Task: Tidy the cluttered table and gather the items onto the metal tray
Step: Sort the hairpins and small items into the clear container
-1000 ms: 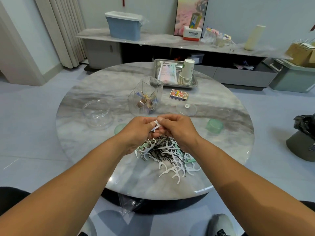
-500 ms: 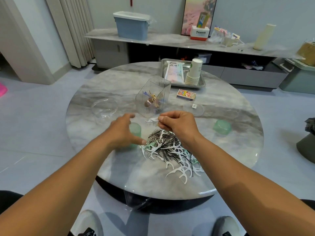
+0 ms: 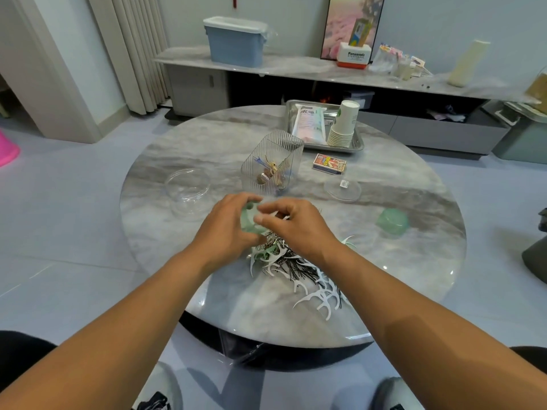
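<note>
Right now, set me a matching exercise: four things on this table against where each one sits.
Things:
1. stack of paper cups
2. matchbox
3. green container
4. floss picks

Places:
A. held in the left hand
B. heaped on the table near its front edge
C. on the metal tray
D. flat on the table just in front of the tray

Pairs: 1-C, 2-D, 3-A, 4-B

Cluttered marble table (image 3: pixel 189 149), metal tray (image 3: pixel 356 145)
</note>
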